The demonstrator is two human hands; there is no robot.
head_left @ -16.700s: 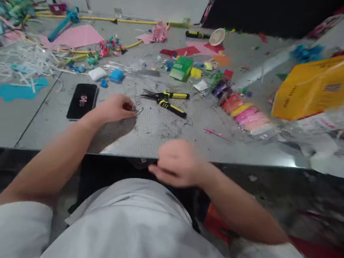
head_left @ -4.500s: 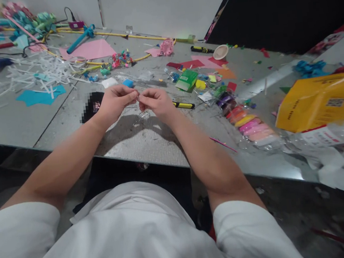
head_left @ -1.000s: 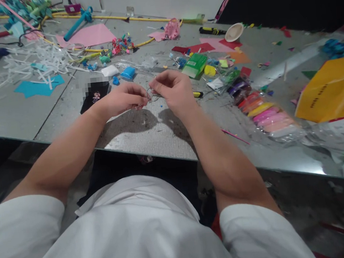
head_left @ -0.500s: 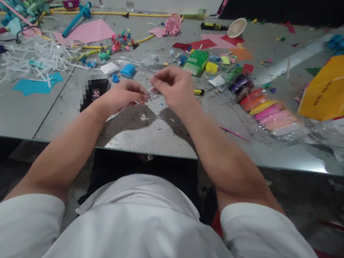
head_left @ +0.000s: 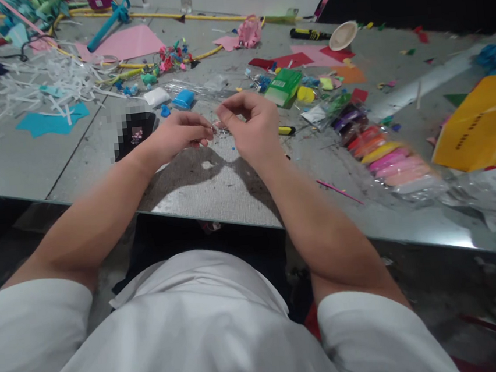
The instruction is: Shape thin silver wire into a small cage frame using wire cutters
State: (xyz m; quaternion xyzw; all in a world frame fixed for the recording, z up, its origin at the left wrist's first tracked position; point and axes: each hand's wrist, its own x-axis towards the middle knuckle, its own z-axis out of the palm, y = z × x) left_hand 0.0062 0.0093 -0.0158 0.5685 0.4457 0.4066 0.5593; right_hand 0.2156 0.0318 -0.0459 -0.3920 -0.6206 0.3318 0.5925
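Observation:
Above the grey table (head_left: pixel 214 195), my left hand (head_left: pixel 184 132) and my right hand (head_left: pixel 255 124) face each other with fingertips almost meeting. Both are closed in a pinch at a thin, shiny, wire-like strand (head_left: pixel 217 128); its exact kind is too small to make out. A black flat object (head_left: pixel 140 132) with a small picture lies left of my left wrist. Beyond my left hand sit a blue packet (head_left: pixel 184 100) and a white packet (head_left: pixel 156 96). Partly behind my right hand are a yellow-and-black tool (head_left: pixel 286 130) and a green box (head_left: pixel 283 87).
Packs of coloured modelling clay (head_left: pixel 390 157) and a yellow package (head_left: pixel 481 125) lie to the right. White paper strips (head_left: pixel 58 81), pink paper (head_left: pixel 129 44) and a yellow cable (head_left: pixel 152 15) spread across the back left. A pink stick (head_left: pixel 340 192) is near the front edge.
My hands stay nearly in place, still pinching. The fingers of my left hand have shifted slightly around the strand. The view has moved a little.

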